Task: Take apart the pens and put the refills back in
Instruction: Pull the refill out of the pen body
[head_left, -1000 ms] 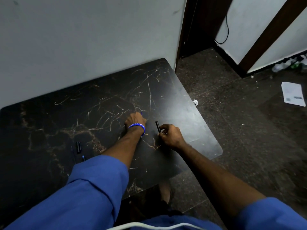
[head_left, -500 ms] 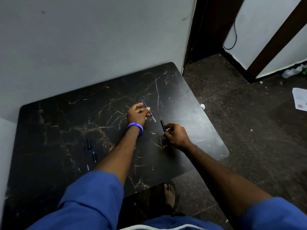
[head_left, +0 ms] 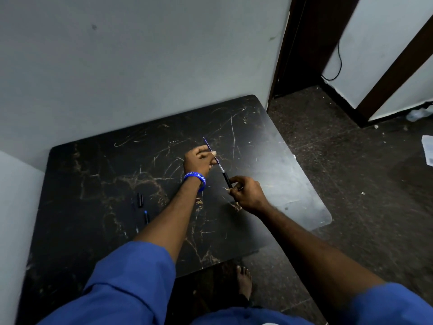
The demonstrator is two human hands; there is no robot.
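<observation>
Refill [head_left: 214, 156] sits pinched in our left hand [head_left: 198, 160] — its lower end meets the barrel [head_left: 227, 180]. Our right hand [head_left: 246, 193] clamps the barrel above the table [head_left: 93, 184].

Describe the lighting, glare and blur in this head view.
Head view: dim room; a pale sheen of glare on the table right of the right hand; wide-angle bending at the edges; small pen parts soft and dark; the refill in the left hand stays legible.
</observation>
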